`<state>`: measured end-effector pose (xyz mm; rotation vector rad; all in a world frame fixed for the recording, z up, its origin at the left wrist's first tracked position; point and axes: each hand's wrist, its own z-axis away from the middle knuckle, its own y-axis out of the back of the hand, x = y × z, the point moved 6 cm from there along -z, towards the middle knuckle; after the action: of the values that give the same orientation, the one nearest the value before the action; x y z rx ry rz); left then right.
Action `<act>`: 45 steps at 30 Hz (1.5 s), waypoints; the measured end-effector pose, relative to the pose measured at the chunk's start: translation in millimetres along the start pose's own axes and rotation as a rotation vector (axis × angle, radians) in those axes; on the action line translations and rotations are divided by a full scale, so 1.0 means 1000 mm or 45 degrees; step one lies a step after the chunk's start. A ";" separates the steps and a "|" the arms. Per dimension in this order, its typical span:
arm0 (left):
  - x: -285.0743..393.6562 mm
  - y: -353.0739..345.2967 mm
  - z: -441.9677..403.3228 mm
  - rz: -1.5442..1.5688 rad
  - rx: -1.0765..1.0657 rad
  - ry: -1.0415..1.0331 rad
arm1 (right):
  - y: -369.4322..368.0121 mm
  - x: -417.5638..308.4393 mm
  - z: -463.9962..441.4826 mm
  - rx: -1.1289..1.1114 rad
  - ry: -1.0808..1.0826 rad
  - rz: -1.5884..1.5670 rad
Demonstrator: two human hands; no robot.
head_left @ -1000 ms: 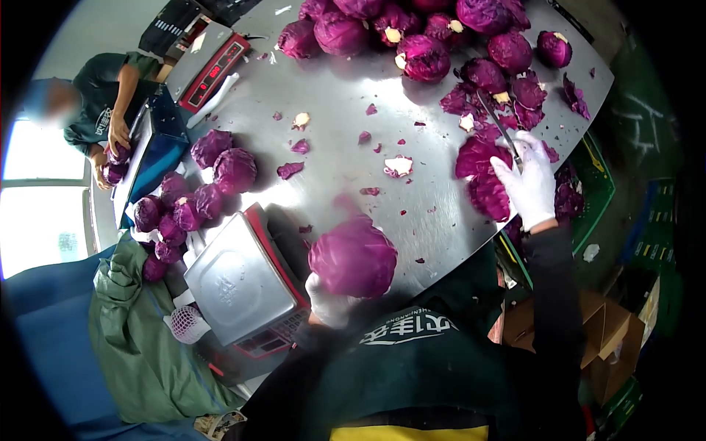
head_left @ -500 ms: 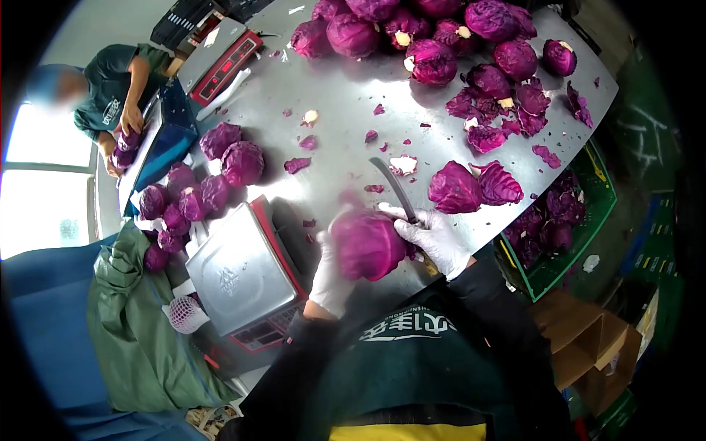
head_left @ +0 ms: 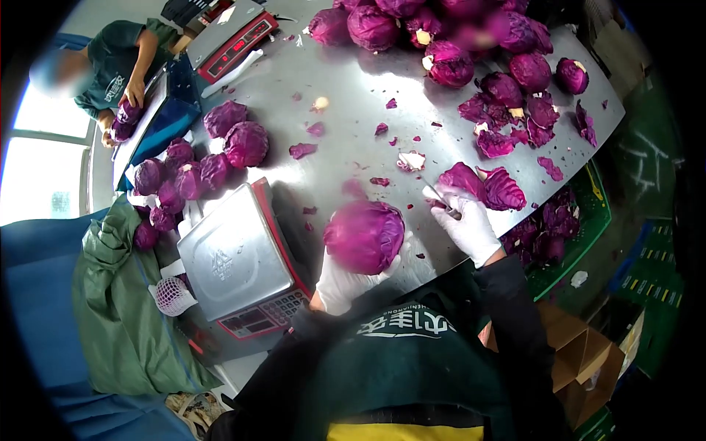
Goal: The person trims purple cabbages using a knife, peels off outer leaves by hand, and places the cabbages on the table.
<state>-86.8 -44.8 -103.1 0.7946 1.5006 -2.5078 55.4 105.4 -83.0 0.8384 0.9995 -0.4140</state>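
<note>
A red cabbage (head_left: 363,235) rests in my gloved left hand (head_left: 340,283), which cups it from below and from the near side. To its right, my gloved right hand (head_left: 471,229) is closed around a knife (head_left: 435,192); only a short part of the blade shows. This hand is apart from the cabbage and close to loose red cabbage leaves (head_left: 503,189) on the metal table (head_left: 342,95). A pale trimmed piece (head_left: 411,161) lies just beyond the knife.
Many red cabbages (head_left: 450,63) are heaped at the far side. Smaller ones (head_left: 189,180) sit left, by a weighing scale (head_left: 234,253). A second scale (head_left: 234,40) stands farther back, near a co-worker (head_left: 121,66) handling cabbage. A green crate (head_left: 581,246) of leaves is below the right edge.
My right hand has drawn away from the cabbage to the right with the knife, whose long blade showed before. My left hand has turned to hold the cabbage from underneath.
</note>
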 end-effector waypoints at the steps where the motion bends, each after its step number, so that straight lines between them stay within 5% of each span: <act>1: -0.003 -0.006 0.000 0.010 -0.001 -0.016 | 0.010 -0.009 0.001 0.196 0.276 0.364; 2: -0.006 -0.013 0.000 0.020 -0.002 -0.031 | 0.015 -0.021 0.004 0.396 0.557 0.730; 4: -0.007 -0.021 -0.002 -0.062 -0.014 -0.100 | 0.009 -0.031 0.004 0.077 0.312 -0.266; 7: -0.007 -0.027 0.000 -0.440 0.215 -0.264 | -0.025 -0.032 0.013 -0.336 -0.035 -0.693; 14: -0.013 -0.055 0.022 -1.280 0.408 -0.588 | -0.051 0.007 0.011 -0.233 -0.096 -1.518; 27: 0.025 -0.059 0.037 -1.471 0.491 -0.926 | -0.074 -0.016 -0.005 -0.387 -0.115 -1.639; 36: 0.082 -0.113 0.078 -1.071 -0.061 -0.865 | -0.106 -0.088 -0.039 -0.379 -0.047 -1.005; 38: 0.112 -0.153 0.115 -1.341 -0.075 -1.198 | -0.108 -0.107 -0.048 -0.443 0.011 -0.876; 45: 0.313 -0.228 0.226 -2.361 1.208 -2.427 | -0.115 -0.046 -0.049 -0.368 -0.379 -0.865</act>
<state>-520.9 -69.7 7.6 2.1715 0.1703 1.3545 -71.0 68.7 -106.0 0.1463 1.0144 -0.9185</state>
